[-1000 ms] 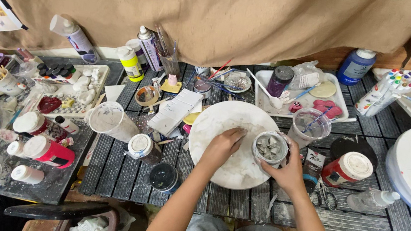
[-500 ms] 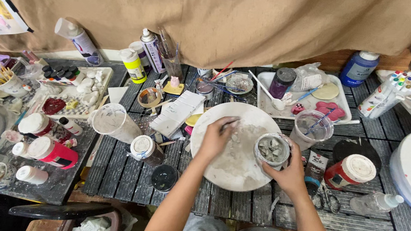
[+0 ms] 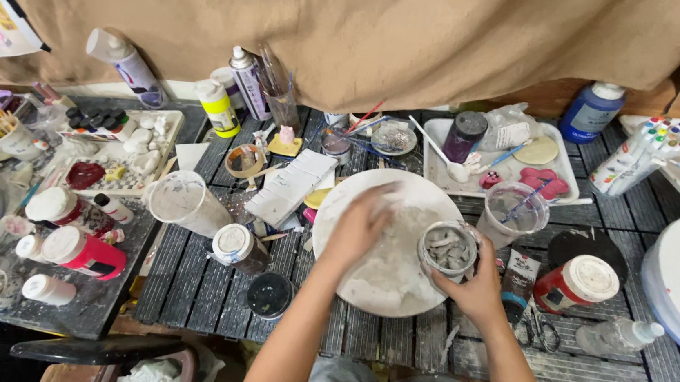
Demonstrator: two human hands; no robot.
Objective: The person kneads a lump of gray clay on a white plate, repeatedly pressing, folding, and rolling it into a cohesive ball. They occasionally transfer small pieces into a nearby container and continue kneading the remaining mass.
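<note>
A round white plate (image 3: 398, 280), smeared with grey-white paste, lies on the dark slatted table (image 3: 200, 285) in front of me. My left hand (image 3: 360, 224) rests on the plate's upper left part, fingers curled and blurred, touching the paste. My right hand (image 3: 475, 286) grips a small round cup (image 3: 448, 250) filled with grey chunks, at the plate's right edge.
A clear cup (image 3: 513, 213) and a white tray (image 3: 443, 138) of craft bits stand behind the plate. A red jar with a white lid (image 3: 574, 283) and scissors (image 3: 541, 327) lie to the right. Left of the plate are a plastic cup (image 3: 183, 200), small jars, bottles and a red bottle (image 3: 84, 252).
My left hand has moved up and left across the plate, from its middle toward the upper left rim. My right hand keeps hold of the small cup.
</note>
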